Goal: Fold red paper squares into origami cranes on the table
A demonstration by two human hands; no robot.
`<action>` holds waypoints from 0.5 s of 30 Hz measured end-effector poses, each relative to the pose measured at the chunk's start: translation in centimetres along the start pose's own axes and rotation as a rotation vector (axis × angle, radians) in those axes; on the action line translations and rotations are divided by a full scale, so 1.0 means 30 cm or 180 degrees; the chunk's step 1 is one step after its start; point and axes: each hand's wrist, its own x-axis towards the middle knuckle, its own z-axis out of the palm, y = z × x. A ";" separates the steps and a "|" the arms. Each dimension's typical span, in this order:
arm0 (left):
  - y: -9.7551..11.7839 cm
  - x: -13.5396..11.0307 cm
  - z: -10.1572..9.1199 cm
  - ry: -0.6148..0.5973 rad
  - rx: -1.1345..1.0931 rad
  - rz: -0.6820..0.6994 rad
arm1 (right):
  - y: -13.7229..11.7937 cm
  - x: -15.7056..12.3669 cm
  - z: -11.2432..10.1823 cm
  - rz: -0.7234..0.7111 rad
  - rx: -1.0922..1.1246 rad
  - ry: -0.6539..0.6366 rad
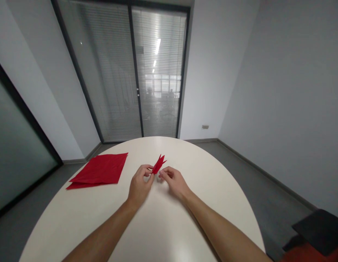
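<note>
Piece of folded red material [158, 165] is pinched in the left hand [140, 185] over a white table [212, 182], the right hand [175, 181] curled just beside, its grip impossible to tell

White walls [283, 91] meet a grey floor [256, 185] around a round table [212, 174] facing blind-covered glass doors [114, 72].

Dim, greyish light leaves soft glare on the tabletop [182, 249].
</note>
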 end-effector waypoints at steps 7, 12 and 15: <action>0.005 -0.004 0.011 -0.0397 -0.0126 0.0092 | 0.002 0.009 0.031 -0.0099 0.0618 0.0030; 0.013 -0.015 0.020 -0.0621 -0.0406 -0.0159 | 0.020 0.013 0.010 -0.0123 0.0614 -0.0048; 0.021 -0.017 0.020 -0.0724 -0.0629 -0.0276 | 0.028 0.017 -0.005 -0.0156 0.0497 -0.0079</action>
